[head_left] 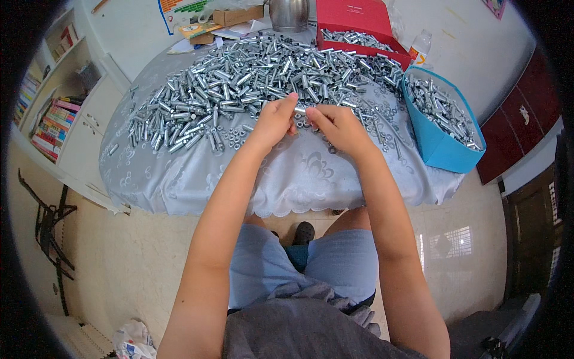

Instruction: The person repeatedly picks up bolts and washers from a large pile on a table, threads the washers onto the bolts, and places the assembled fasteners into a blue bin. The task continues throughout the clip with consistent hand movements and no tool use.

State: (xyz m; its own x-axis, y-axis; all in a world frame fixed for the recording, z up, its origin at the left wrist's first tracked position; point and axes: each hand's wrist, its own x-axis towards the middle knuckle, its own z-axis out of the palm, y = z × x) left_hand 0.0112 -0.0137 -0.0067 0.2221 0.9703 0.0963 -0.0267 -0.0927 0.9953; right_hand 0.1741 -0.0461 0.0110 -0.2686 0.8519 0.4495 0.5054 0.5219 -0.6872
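Both of my hands meet over the front of a table, with a short silver metal sleeve anchor (pixel 301 110) held level between them. The fingers of my left hand (pixel 275 124) are closed around its left end. At its right end, my right hand (pixel 339 127) pinches it between thumb and curled fingers. Just beyond lies a wide heap of loose metal sleeves and bolts (pixel 239 78). Small nuts (pixel 236 136) lie scattered along the heap's near edge, and more nuts and washers (pixel 382 122) are spread to the right of my right hand.
A blue fabric bin (pixel 445 152) full of metal bolts stands at the table's right edge. Behind it are an open red box (pixel 353 21) holding more pieces and a clear bottle (pixel 420 45). A metal kettle (pixel 289 15) stands at the back; a grey patterned cloth (pixel 299 191) covers the table.
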